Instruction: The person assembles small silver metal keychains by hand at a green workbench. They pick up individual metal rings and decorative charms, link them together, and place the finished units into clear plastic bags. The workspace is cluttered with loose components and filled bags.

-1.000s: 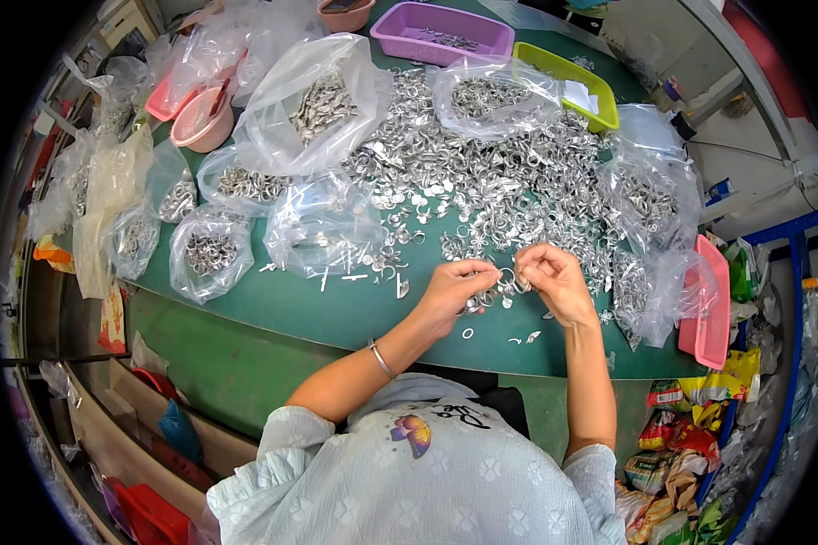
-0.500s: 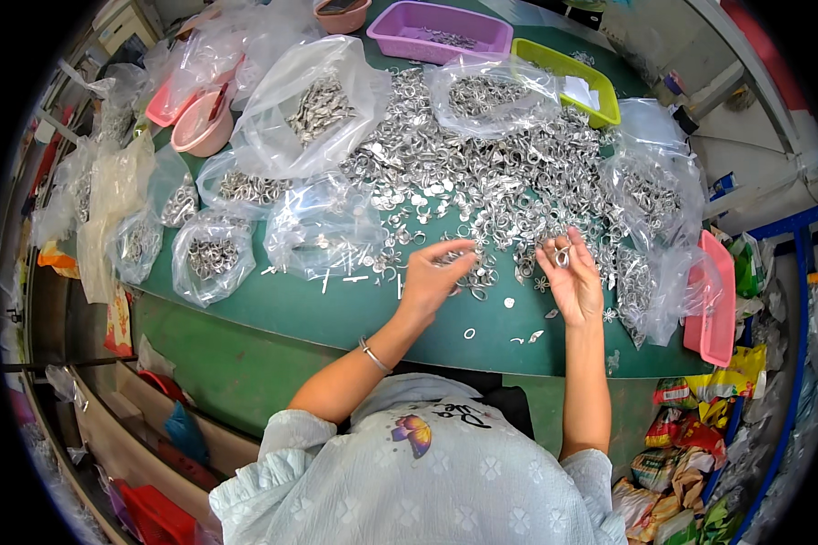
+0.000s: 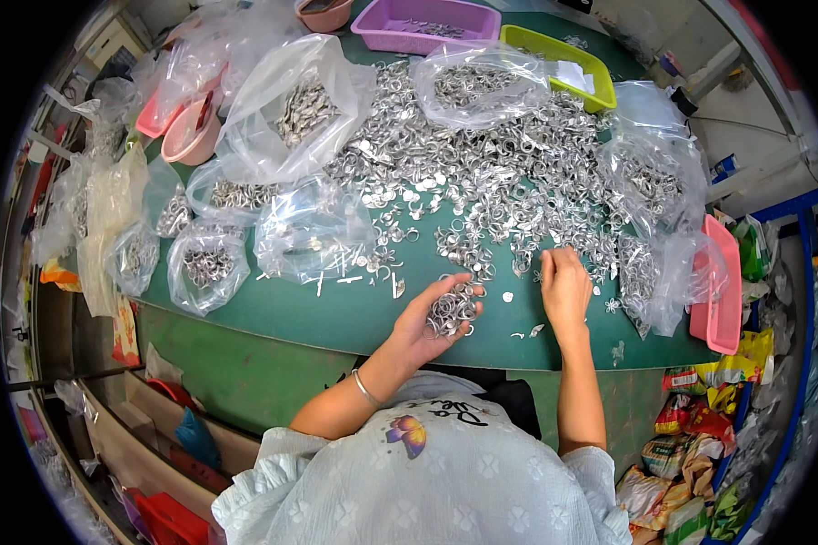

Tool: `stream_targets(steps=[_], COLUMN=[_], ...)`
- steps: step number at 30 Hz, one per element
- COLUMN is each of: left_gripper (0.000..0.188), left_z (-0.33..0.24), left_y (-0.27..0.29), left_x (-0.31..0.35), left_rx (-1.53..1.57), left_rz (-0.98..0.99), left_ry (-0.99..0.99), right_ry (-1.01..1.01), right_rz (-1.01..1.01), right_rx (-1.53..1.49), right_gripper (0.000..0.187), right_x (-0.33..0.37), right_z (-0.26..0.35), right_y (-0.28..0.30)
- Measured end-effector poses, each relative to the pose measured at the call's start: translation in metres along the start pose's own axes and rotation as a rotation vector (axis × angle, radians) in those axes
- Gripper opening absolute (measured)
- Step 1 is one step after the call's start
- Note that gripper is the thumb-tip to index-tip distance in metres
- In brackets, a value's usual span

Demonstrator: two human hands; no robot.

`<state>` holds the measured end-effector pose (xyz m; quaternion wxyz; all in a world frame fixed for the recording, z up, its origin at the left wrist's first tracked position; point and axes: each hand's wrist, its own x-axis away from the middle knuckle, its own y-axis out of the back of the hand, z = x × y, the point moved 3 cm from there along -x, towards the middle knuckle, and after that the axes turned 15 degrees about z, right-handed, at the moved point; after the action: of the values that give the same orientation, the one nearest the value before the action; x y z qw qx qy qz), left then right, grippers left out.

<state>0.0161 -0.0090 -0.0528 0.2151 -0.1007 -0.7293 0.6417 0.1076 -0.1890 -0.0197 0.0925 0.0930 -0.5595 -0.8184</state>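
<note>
My left hand (image 3: 416, 320) is turned palm up near the table's front edge, its fingers cupped round a heap of silver rings (image 3: 452, 311). To its right my right hand (image 3: 567, 289) is closed, back of the hand up, over the near edge of the pile. Its fingertips point down and curl under, so whatever they pinch is hidden. Just beyond both hands spreads a wide pile of silver rings and small metal pieces (image 3: 509, 173). A small loose cluster of rings (image 3: 463, 250) lies beyond my left hand. A pale flat disc (image 3: 507, 297) rests between the hands.
Clear plastic bags of metal pieces stand left, including a large bag (image 3: 304, 113) and a small bag (image 3: 207, 263). A purple tray (image 3: 427, 41) and a lime-green tray (image 3: 600, 77) sit behind the pile. A pink tray (image 3: 723, 291) and a filled bag (image 3: 650, 182) are at right.
My left hand has drawn back toward me and turned palm up, showing the rings in it. My right hand has turned over from palm up, and its fingers now curl down.
</note>
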Motion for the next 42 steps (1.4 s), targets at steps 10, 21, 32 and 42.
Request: stream_targets(steps=[10,21,32,42], left_gripper=[0.030,0.035,0.030,0.029], left_z=[0.013,0.015,0.012,-0.015], left_y=[0.000,0.003,0.015,-0.002], left_x=[-0.001,-0.003,-0.006,0.059], left_rx=[0.275,0.191,0.173,0.214], left_rz=[0.003,0.006,0.098,-0.020], left_ry=[0.067,0.055,0.057,-0.190], right_ry=[0.022,0.093,0.092,-0.055], right_rz=[0.002,0.440,0.254,0.384], right_rx=[-0.082,-0.792,-0.885,-1.365], right_gripper=[0.010,0.010,0.009,0.010], right_x=[0.002,0.023,0.027,0.047], right_z=[-0.006,0.019,0.041,0.035], right_y=[0.003,0.005,0.014,-0.023])
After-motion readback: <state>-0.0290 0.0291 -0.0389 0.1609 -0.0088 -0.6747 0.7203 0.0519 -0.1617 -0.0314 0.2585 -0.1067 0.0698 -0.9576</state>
